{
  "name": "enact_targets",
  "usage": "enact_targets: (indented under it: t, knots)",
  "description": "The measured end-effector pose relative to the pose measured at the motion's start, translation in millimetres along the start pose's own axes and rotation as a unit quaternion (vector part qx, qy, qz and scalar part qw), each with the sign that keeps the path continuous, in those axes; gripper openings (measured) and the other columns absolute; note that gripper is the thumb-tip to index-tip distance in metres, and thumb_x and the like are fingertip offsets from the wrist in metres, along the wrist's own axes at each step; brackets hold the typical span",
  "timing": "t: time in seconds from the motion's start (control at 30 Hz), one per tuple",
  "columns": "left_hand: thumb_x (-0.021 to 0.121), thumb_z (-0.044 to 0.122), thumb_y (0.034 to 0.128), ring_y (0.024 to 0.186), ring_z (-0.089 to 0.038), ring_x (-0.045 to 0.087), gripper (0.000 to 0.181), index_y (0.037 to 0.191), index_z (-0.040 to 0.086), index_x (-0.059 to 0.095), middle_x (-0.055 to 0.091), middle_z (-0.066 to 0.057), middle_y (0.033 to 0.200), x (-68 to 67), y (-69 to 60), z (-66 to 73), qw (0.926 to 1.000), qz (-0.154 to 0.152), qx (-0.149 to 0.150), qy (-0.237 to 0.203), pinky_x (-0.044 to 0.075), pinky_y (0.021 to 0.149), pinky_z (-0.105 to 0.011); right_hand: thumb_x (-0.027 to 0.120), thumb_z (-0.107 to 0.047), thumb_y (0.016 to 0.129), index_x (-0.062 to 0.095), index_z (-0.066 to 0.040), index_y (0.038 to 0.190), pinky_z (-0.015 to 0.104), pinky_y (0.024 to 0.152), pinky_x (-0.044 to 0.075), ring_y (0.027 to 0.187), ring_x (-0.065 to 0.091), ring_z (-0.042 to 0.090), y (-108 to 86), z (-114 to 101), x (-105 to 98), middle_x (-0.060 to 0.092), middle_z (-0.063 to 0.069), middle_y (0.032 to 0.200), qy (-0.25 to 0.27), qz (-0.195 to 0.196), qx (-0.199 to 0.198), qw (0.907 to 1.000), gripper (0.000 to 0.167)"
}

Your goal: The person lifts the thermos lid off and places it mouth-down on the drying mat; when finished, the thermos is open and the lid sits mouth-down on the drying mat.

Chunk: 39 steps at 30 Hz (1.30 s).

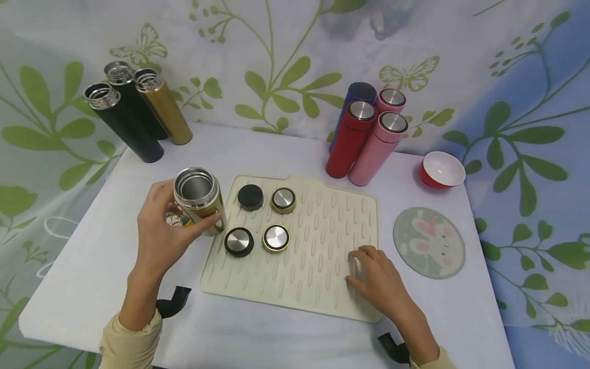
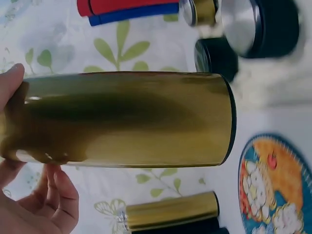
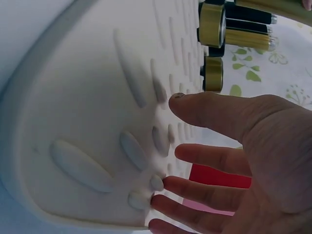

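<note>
My left hand grips a lidless gold thermos flask near its top, thumb on one side and fingers on the other. In the left wrist view the gold body stretches across the picture, held off the table. A cartoon-patterned round mat lies beneath it, mostly hidden in the head view. My right hand hovers at or just touches the right part of a cream ribbed mat, holding nothing. On that mat sit a black lid, a black lid with silver top and two gold-rimmed lids.
Open-topped black flasks and a gold flask stand back left. Capped red, pink and blue flasks cluster at the back right. Beyond are a red bowl and a rabbit-patterned round mat.
</note>
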<state>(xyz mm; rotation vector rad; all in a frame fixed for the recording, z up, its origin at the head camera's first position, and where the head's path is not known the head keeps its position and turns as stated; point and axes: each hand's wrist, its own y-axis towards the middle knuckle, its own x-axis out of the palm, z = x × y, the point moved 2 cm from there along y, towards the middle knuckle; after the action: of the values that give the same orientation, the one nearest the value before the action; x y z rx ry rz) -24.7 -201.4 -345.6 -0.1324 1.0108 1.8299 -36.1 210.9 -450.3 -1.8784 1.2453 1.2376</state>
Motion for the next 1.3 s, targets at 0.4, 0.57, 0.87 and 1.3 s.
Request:
enact_targets:
  t: [0.4,0.57,0.87,1.3]
  knots:
    - [0.089,0.022,0.0751,0.100,-0.004,0.053,0.058,0.129,0.020,0.067,0.051,0.025,0.109,-15.4,56.5,-60.7,0.9887,0.101,-0.109,0.020,0.046,0.070,-0.016,0.091,-0.012,0.070,0.070,-0.005,0.115,0.051,0.077,0.055,0.113,0.056,0.038,-5.9,-1,13,0.058,0.017,0.128,-0.018,0.014,-0.001,0.9997,0.050]
    - [0.087,0.030,0.0760,0.101,0.003,0.045,0.057,0.128,0.021,0.066,0.048,0.026,0.105,-16.7,83.3,-91.3,0.9798,0.141,-0.134,0.047,0.039,0.082,-0.020,0.091,-0.012,0.069,0.070,-0.006,0.114,0.049,0.075,0.055,0.111,0.056,0.038,-5.7,-1,15,0.057,0.016,0.127,-0.028,0.022,-0.005,0.9993,0.050]
    - [0.086,0.035,0.0723,0.092,0.009,0.036,0.054,0.120,0.018,0.068,0.042,0.023,0.094,-14.4,121.1,-140.0,0.9559,0.183,-0.203,0.107,0.033,0.090,-0.027,0.092,-0.015,0.068,0.071,-0.006,0.113,0.045,0.075,0.054,0.107,0.057,0.035,-5.1,2,16,0.058,0.015,0.124,-0.046,0.041,-0.022,0.9979,0.050]
    - [0.083,0.038,0.0775,0.100,0.000,0.046,0.066,0.135,0.021,0.055,0.051,0.015,0.111,1.3,139.8,-160.8,0.9392,0.159,-0.282,0.115,0.038,0.089,-0.024,0.092,-0.017,0.067,0.072,-0.008,0.111,0.042,0.071,0.053,0.103,0.056,0.032,-5.8,7,15,0.057,0.013,0.121,-0.048,0.054,-0.015,0.9973,0.049]
